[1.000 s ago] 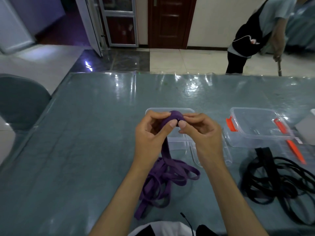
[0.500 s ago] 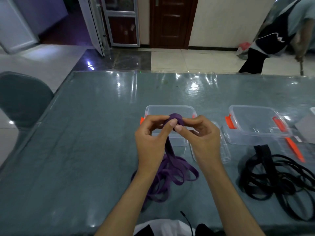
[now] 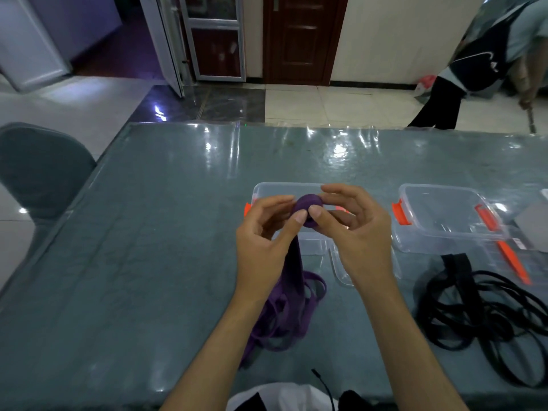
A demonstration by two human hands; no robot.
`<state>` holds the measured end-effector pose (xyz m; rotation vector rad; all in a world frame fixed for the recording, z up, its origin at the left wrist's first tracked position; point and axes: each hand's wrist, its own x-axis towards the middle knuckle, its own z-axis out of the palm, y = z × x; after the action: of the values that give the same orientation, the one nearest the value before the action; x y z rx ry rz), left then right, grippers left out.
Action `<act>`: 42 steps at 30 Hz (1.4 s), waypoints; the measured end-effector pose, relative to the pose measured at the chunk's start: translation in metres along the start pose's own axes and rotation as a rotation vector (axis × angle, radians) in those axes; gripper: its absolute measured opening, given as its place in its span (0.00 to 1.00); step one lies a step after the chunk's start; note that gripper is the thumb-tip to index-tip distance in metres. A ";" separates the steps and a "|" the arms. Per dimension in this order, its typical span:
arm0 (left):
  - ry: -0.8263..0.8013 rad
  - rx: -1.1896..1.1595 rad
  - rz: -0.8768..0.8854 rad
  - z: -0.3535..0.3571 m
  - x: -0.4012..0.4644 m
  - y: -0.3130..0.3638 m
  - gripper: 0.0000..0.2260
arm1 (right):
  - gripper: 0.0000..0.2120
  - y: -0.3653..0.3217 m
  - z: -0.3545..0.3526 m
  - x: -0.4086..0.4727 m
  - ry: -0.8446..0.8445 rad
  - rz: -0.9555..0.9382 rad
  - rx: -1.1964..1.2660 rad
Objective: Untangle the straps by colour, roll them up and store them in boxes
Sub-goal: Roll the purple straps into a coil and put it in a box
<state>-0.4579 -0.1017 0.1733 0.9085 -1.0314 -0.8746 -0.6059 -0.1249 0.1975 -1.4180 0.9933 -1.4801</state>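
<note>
A: Both thumbs pinch the purple roll (image 3: 305,206), my left hand (image 3: 264,238) on one side and my right hand (image 3: 355,235) on the other, fingers curled round it.

B: Anything different from a second ago?

A: Yes. The roll looks a little fatter and sits turned between my fingertips, and the loose strap (image 3: 284,310) hanging below my grip lies in a smaller heap, drawn in nearer my wrists. So I judge the winding is taking up slack, though most of the purple length is yet to go.

B: Where does the roll go?

A: Into the box (image 3: 267,189) right behind my hands, open, its lid (image 3: 338,271) lying flat under my right wrist.

B: And the rest?

A: A black strap (image 3: 480,307) lies unrolled well off to my right, below a second box (image 3: 444,221). That colour is not started.
</note>
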 end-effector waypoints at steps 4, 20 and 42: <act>-0.067 0.032 -0.007 -0.003 0.002 0.003 0.15 | 0.11 0.002 0.009 -0.005 0.034 -0.029 0.060; -0.081 0.042 0.066 -0.008 0.015 0.005 0.11 | 0.08 0.002 0.007 0.003 -0.020 0.099 0.155; -0.108 0.001 0.027 -0.015 0.044 0.001 0.16 | 0.10 0.007 0.016 0.027 0.019 0.070 0.124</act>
<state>-0.4317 -0.1383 0.1839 0.8535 -1.1345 -0.9079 -0.5895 -0.1531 0.2005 -1.2709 0.9374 -1.4798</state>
